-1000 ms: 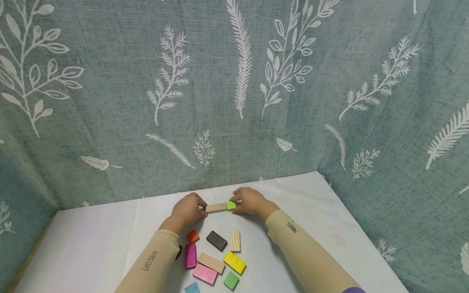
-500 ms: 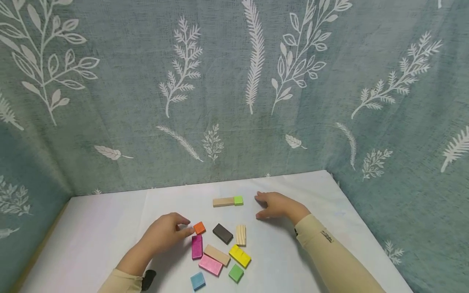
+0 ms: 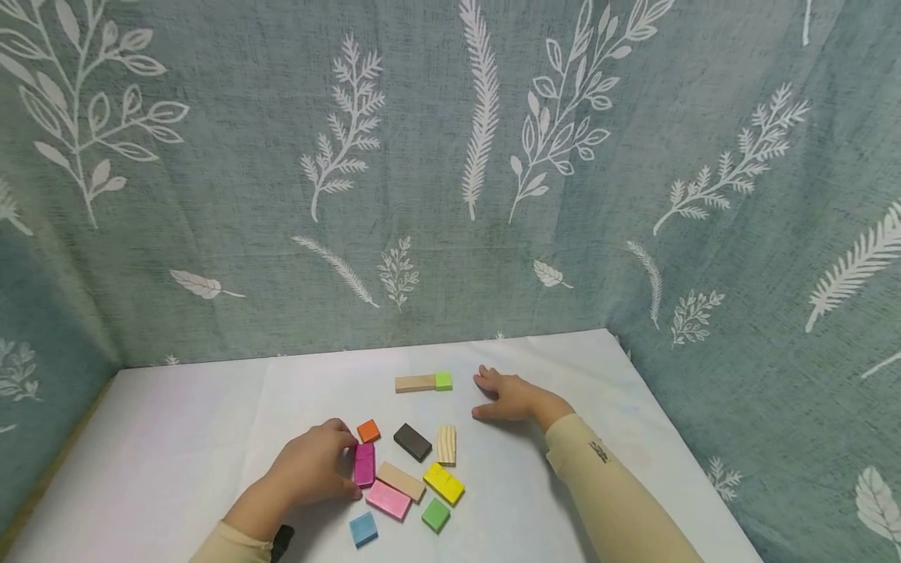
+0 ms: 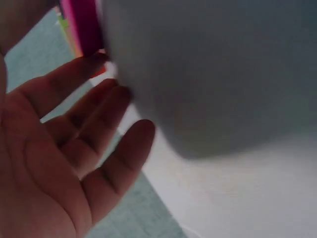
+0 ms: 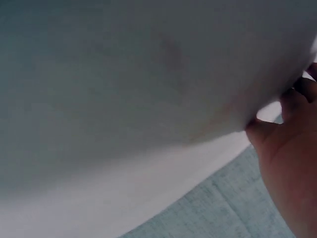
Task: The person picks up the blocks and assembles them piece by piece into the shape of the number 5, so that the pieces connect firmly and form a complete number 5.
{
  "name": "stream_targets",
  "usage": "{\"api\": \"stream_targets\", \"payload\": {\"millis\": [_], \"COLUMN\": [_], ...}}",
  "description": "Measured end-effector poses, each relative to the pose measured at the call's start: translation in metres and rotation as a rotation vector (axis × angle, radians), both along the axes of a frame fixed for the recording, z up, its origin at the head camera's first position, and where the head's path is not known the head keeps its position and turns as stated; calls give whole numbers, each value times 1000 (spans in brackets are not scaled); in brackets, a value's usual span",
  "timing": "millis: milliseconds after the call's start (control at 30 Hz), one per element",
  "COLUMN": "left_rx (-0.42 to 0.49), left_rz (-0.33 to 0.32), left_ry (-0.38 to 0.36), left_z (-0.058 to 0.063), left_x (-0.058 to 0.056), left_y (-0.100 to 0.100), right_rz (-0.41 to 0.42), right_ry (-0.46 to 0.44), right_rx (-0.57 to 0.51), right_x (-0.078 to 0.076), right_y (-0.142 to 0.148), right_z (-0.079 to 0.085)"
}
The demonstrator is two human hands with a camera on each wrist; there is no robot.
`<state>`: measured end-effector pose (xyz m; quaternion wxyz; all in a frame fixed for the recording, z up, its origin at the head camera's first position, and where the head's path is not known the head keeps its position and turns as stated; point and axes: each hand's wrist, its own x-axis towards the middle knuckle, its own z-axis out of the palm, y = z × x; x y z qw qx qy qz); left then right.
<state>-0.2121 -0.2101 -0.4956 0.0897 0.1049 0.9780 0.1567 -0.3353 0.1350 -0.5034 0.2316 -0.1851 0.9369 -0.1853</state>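
My left hand [image 3: 313,465] is at the magenta block [image 3: 364,465], its index finger at the far end and its thumb at the near end. In the left wrist view an index fingertip meets the end of the magenta block [image 4: 85,25], while the other fingers [image 4: 119,163] stretch out beside it. An orange block [image 3: 368,431] lies just beyond. My right hand [image 3: 517,397] rests over the white table with fingers spread and nothing in them. To its left, a long natural wood block [image 3: 415,383] and a lime green block [image 3: 443,381] lie end to end.
Several more blocks lie near the left hand: dark brown [image 3: 412,442], striped wood [image 3: 446,445], plain wood [image 3: 401,481], pink [image 3: 389,500], yellow [image 3: 444,483], green [image 3: 436,516] and blue [image 3: 364,529]. A patterned green curtain [image 3: 436,188] hangs behind the table [image 3: 190,438].
Both hands have left the wood and lime green blocks, which stay in line. My left hand came nearer, past the orange block, to the magenta one; my right hand drew off to the right.
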Motion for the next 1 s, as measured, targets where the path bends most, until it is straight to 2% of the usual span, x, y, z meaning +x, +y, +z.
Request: {"api": "stream_targets", "payload": {"millis": [333,467,600,767,1000], "left_rx": [103,133,236,330,341], "left_rz": [-26,-39,8,97,92], "left_ry": [98,124,128,120,52], "left_z": [-22,-24,-20,-15,-14], "left_x": [-5,-9,-15,-34,-63], "left_y": [-7,-6,-15,-32,-36], "right_rz": [42,46,59,64,78], "right_ry": [39,50,45,51,62], "right_rx": [43,73,92,115,112], "right_x": [2,3,2,1,4], "right_y": [5,7,7,6,-2], "right_z": [-2,-3,-6,-10,-15]}}
